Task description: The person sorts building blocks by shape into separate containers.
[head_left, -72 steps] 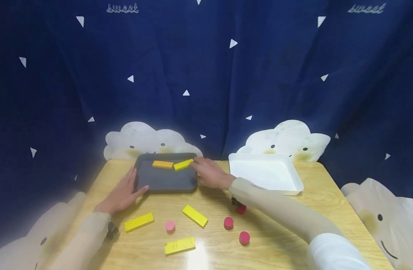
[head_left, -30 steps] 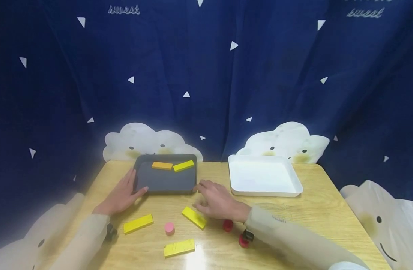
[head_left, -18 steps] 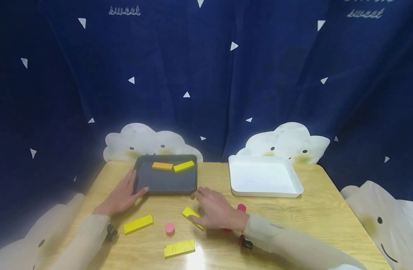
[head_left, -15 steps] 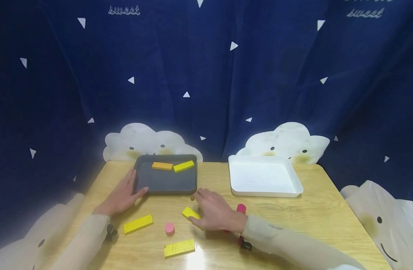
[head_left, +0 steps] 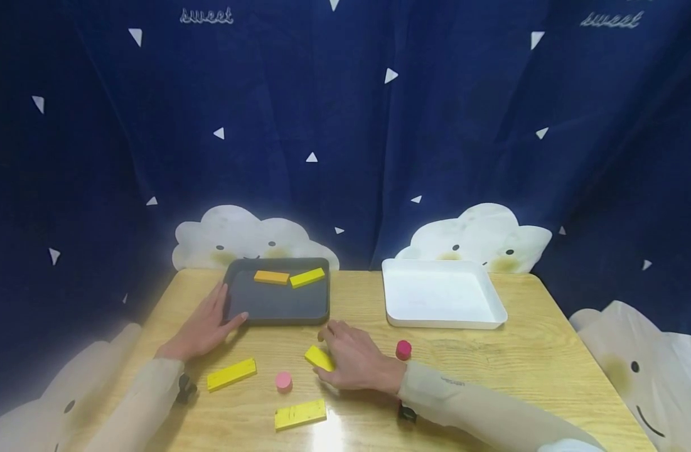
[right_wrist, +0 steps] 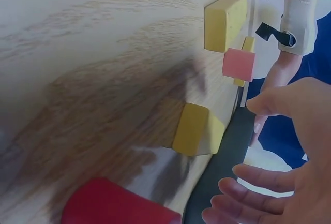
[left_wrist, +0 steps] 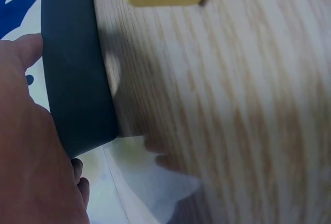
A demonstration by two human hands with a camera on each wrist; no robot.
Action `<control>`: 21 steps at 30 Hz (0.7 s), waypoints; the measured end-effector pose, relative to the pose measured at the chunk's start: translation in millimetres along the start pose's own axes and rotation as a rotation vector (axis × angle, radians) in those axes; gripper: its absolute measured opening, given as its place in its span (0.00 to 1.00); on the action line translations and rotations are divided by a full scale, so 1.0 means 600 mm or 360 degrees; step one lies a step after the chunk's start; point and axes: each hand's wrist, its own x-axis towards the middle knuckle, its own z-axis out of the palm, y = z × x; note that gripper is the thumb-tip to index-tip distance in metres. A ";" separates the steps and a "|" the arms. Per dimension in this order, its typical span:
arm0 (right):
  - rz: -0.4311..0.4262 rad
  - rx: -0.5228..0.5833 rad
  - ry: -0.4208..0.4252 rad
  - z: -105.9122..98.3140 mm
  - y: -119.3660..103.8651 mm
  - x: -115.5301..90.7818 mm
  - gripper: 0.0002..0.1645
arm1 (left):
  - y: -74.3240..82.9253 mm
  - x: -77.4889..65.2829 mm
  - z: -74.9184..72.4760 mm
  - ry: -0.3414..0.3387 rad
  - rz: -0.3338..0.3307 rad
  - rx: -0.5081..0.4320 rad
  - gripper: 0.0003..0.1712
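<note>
My left hand [head_left: 201, 326] lies against the left end of the dark grey tray [head_left: 277, 311], fingers straight along its side and thumb at the front corner. In the left wrist view, that hand [left_wrist: 31, 131] touches the tray wall [left_wrist: 77, 69]. My right hand [head_left: 356, 361] hovers around a yellow block [head_left: 319, 358] on the table, thumb and fingers spread to either side of it. The right wrist view shows a gap between the block [right_wrist: 194, 130] and my fingers [right_wrist: 253, 195]. Inside the tray lie an orange block [head_left: 272, 277] and a yellow block [head_left: 307, 277].
Two more yellow blocks [head_left: 231, 375] [head_left: 300, 414] and a pink cylinder [head_left: 283, 382] lie on the near table. A red cylinder [head_left: 403, 349] stands right of my right hand. The white tray [head_left: 444, 325] is at the back right, before a dark blue curtain [head_left: 345, 125].
My right hand has let go of the yellow block in the dark tray and come down toward the near edge, over another yellow block. My left hand has stayed at the tray.
</note>
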 end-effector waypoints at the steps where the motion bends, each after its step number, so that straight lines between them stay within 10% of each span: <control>1: 0.0003 0.0001 -0.0007 0.001 0.000 0.000 0.34 | 0.000 0.001 0.000 0.0002 0.0003 -0.0001 0.60; 21: -0.0009 -0.0042 0.0000 0.031 0.003 -0.001 0.20 | -0.002 -0.002 0.001 -0.0012 -0.0009 -0.0012 0.60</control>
